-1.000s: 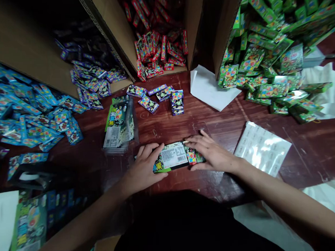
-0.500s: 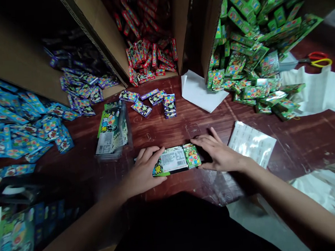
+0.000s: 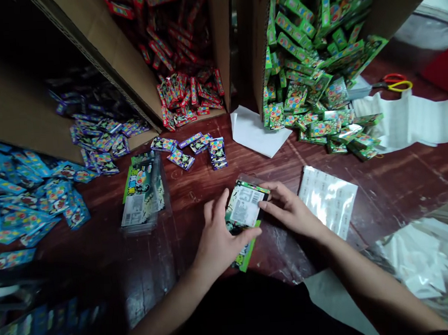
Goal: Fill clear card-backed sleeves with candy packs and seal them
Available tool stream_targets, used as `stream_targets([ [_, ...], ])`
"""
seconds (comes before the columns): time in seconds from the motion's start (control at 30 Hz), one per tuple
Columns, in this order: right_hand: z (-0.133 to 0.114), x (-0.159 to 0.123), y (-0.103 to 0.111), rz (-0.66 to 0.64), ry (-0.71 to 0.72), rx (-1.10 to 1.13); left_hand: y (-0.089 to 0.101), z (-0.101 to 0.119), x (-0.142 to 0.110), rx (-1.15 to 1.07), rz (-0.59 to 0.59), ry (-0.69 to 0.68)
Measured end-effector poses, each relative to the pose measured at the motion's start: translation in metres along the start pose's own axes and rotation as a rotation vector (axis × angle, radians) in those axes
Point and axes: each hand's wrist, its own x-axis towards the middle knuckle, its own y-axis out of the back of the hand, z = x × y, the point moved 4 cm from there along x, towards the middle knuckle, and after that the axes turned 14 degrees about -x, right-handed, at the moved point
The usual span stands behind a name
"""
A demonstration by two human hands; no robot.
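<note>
Just in front of my body, a clear plastic packet with a black and green printed card and a white label (image 3: 244, 205) is held tilted, its long side running away from me. My left hand (image 3: 222, 233) grips it from the left, thumb across its lower part. On its upper right, my right hand (image 3: 287, 204) pinches the edge between thumb and fingers. A green edge shows at the packet's top; how far the small green box sits inside is hidden. A stack of similar packets (image 3: 140, 195) lies to the left.
Several purple boxes (image 3: 181, 159) and a white paper (image 3: 258, 132) lie beyond my hands. Behind stand cartons of red boxes (image 3: 191, 96) and green boxes (image 3: 295, 31). Blue packs (image 3: 6, 211) pile at left. A label sheet (image 3: 328, 199) and scissors (image 3: 397, 83) are at right.
The packet has been turned from lying crosswise to pointing away from me, and is gripped by both hands. The green box at its right end is now mostly out of sight. My view has shifted.
</note>
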Motion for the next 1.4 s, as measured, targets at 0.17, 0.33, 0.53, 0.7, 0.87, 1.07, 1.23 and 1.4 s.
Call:
stream_targets([
  [0.17, 0.010, 0.000, 0.007, -0.046, -0.056, 0.043, -0.015, -0.002, 0.022, -0.440, -0.186, 0.050],
  [0.33, 0.012, -0.011, 0.006, -0.079, -0.118, 0.014, -0.017, -0.016, 0.020, -0.581, -0.293, 0.126],
  [0.53, 0.010, -0.026, -0.014, 0.177, -0.181, 0.137, -0.009, -0.025, 0.019, -0.556, -0.294, 0.124],
  [0.7, 0.007, -0.033, -0.028, 0.226, -0.263, 0.190, 0.002, -0.024, 0.024, -0.419, -0.121, 0.058],
  [0.87, -0.002, -0.031, -0.025, 0.190, -0.204, 0.140, 0.003, -0.023, 0.026, -0.566, -0.012, 0.096],
  [1.07, -0.007, -0.032, -0.020, 0.192, -0.194, 0.094, 0.008, -0.014, 0.030, -0.517, -0.168, 0.156],
  [1.23, -0.017, -0.023, -0.013, 0.151, -0.321, 0.093, 0.012, -0.003, 0.035, -0.491, -0.231, 0.191],
  [1.4, -0.020, -0.014, -0.010, 0.131, -0.476, 0.232, 0.013, 0.000, 0.047, -0.420, -0.289, 0.241],
])
